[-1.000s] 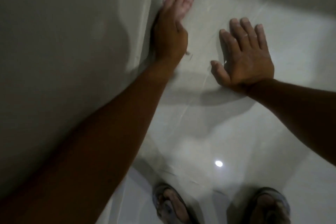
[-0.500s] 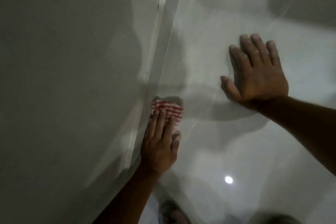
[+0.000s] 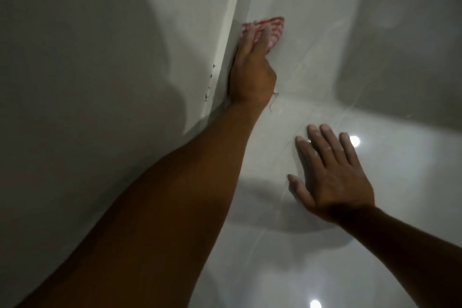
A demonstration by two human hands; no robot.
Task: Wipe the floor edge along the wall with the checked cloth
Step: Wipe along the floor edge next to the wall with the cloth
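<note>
Nearest the camera, 2 bare forearms are seen reaching forward over a glossy white tiled floor [image 3: 287,245], on which bright round reflections of lamps are caught at the lower right.

The right hand [image 3: 332,177] is laid flat on the floor, palm down, its fingers [image 3: 322,142] spread slightly and pointed away from the camera; nothing is held in it. A soft shadow is cast around it on the tiles.

Farther on, the left arm is stretched along the plain pale grey wall [image 3: 87,82], which fills the left side of the view. The left hand [image 3: 250,75] is pressed down at the floor edge, its outer side set against the narrow white skirting strip [image 3: 235,20] that runs along the foot of the wall. Its fingers are extended forward and held close together on top of the red-and-white checked cloth [image 3: 275,30].

The cloth is pinned between the fingers and the floor, just beside the skirting strip. It is bunched and blurred, so its exact outline cannot be told; the part that shows juts out beyond the fingertips and to their right, and its long axis is seen running roughly across the line of the wall. A thin loose thread [image 3: 273,100] is seen near the left wrist.

Beyond the cloth, the floor edge is seen running on away from the camera.
</note>
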